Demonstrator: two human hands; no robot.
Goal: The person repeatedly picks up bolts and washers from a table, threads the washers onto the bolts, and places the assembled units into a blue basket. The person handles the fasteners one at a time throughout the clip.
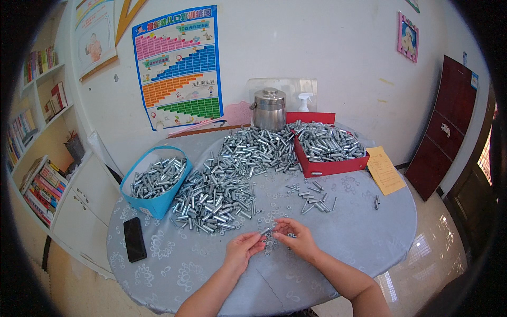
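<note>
My left hand (243,248) pinches one end of a small silver bolt (265,231) over the grey patterned tablecloth (200,259). My right hand (297,236) meets it from the right, fingers curled at the bolt's other end. Small washers or nuts (270,246) lie under and between my hands. A big heap of silver bolts (227,179) spreads across the table's middle, just beyond my left hand. A few loose bolts (314,198) lie beyond my right hand.
A blue bin (158,205) of bolts stands at the left and a red box (330,166) of bolts at the back right. A black phone (134,239), a metal pot (269,109), a spray bottle (304,100) and a yellow paper (384,170) lie around. Bookshelves line the left wall.
</note>
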